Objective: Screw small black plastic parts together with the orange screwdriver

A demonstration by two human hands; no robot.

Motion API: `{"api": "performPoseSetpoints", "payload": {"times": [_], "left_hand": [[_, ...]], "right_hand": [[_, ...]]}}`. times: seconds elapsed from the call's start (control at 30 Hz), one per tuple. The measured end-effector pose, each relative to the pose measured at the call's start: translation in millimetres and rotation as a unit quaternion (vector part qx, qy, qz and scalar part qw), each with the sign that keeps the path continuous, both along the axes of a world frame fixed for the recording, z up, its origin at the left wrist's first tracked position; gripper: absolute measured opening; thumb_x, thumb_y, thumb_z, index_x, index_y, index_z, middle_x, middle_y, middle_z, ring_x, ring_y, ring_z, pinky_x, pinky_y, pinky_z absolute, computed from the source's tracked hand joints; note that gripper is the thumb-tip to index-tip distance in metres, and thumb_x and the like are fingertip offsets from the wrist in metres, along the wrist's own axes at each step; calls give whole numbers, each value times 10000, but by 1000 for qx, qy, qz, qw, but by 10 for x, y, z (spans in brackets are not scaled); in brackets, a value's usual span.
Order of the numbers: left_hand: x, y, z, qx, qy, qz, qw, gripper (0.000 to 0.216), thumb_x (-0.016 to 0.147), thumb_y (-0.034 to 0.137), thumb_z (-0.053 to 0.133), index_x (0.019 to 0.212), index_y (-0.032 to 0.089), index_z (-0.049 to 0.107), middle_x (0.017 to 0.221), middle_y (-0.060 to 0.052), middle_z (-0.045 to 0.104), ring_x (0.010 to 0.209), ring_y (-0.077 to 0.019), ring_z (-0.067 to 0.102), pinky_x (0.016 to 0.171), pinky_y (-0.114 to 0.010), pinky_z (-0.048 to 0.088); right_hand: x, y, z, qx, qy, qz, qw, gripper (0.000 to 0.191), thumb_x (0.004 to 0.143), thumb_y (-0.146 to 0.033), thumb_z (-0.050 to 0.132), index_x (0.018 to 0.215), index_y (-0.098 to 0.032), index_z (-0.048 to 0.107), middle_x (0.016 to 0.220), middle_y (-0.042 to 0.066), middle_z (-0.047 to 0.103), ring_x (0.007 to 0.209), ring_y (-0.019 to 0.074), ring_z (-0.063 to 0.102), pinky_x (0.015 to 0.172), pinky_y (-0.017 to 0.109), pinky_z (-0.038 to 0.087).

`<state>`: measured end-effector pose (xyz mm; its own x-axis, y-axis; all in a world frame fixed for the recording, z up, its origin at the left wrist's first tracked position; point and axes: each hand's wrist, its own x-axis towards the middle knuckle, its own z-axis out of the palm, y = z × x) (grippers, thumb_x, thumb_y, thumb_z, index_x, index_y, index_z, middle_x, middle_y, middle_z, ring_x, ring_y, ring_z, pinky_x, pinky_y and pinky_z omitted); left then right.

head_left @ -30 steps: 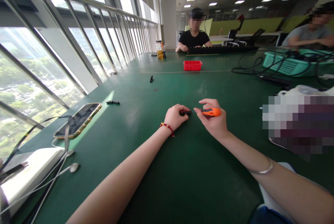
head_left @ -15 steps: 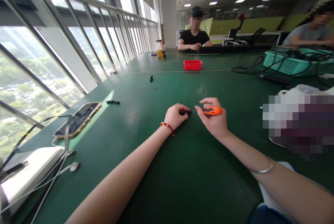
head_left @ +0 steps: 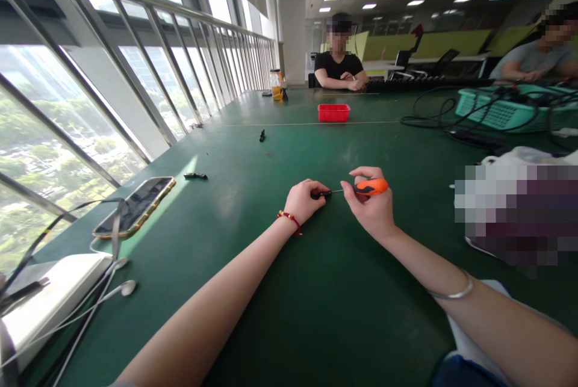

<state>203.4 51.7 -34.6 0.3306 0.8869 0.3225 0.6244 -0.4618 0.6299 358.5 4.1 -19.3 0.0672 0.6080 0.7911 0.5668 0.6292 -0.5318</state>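
My left hand [head_left: 306, 200] rests on the green table [head_left: 253, 242], its fingers closed around a small black part [head_left: 322, 194]. Most of that part is hidden under the fingers, so its kind does not show. In my right hand [head_left: 374, 209] is a screwdriver [head_left: 372, 186] with an orange and black handle. Its thin metal shaft points left, and the tip meets or nearly meets the right end of the black part. Thumb and fingers of the right hand wrap the handle.
Two small black pieces [head_left: 195, 176] lie left of my hands. A phone [head_left: 135, 206] and white earphones [head_left: 128, 287] are at the left edge. Ahead stands a red tray [head_left: 333, 113]; a teal basket [head_left: 519, 111] with cables sits at right. One person [head_left: 341, 68] sits opposite, another far right.
My right hand and the screwdriver have shifted slightly to the right, with the handle tilted up a little more. My left hand stays put. The person opposite has moved their arms.
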Motion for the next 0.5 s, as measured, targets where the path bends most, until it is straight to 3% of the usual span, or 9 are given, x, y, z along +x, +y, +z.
{"api": "performPoseSetpoints", "payload": {"times": [0.17, 0.37, 0.5], "left_hand": [[-3, 3, -4, 0, -2, -3, 1000, 243, 683, 129, 581, 876, 192, 715, 850, -4, 663, 751, -126, 603, 752, -241, 498], [1, -9, 6, -3, 1, 0, 1000, 253, 675, 116, 575, 868, 203, 714, 846, 4, 661, 765, -125, 609, 772, -239, 501], [3, -10, 7, 0, -2, -1, 1000, 241, 681, 120, 579, 863, 198, 716, 850, -1, 664, 760, -126, 609, 767, -238, 502]], "right_hand": [[0, 4, -12, 22, 2, -1, 1000, 281, 726, -219, 595, 955, -224, 432, 718, -32, 485, 483, 96, 454, 464, 257, 409], [13, 18, -13, -3, 7, -2, 1000, 185, 785, -310, 599, 878, -226, 464, 567, -76, 453, 407, 75, 417, 446, 235, 357], [7, 14, -15, 11, 4, -9, 1000, 218, 763, -261, 590, 919, -227, 443, 640, -56, 473, 429, 83, 431, 460, 249, 391]]}}
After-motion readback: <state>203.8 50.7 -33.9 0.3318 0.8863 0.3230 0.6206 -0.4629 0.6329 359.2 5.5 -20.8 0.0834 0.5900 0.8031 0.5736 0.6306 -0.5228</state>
